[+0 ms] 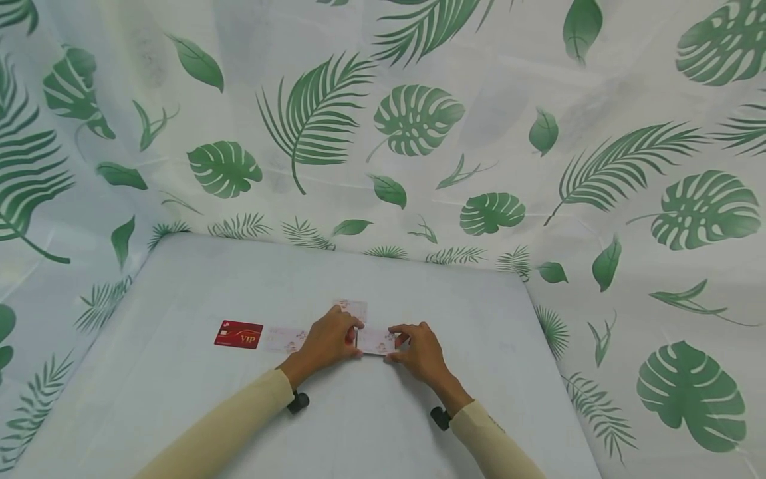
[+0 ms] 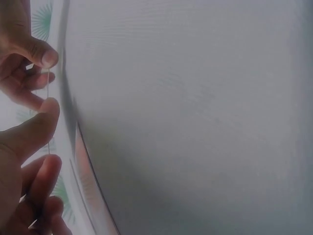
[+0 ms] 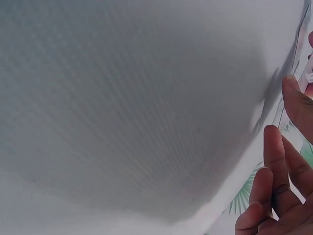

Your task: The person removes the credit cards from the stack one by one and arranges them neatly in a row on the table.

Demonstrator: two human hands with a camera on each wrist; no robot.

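Note:
A pale card with a pinkish print (image 1: pixel 376 340) is between my two hands, near the middle of the table. My left hand (image 1: pixel 328 339) holds its left end between thumb and fingertips. At the right end, my right hand (image 1: pixel 421 351) grips it the same way. The left wrist view shows this card edge-on as a thin line (image 2: pixel 49 148) between the fingertips. Just behind the hands lies another pale printed card (image 1: pixel 354 309), partly covered by the left fingers. A third pale card (image 1: pixel 284 339) lies left of the left hand, which hides its right end.
A red card marked VIP (image 1: pixel 239 334) lies at the left end of the row. The white table (image 1: pixel 479 319) meets a leaf-patterned curtain (image 1: pixel 335 193) at the back and sides. Each wrist wears a small black camera (image 1: pixel 298 402).

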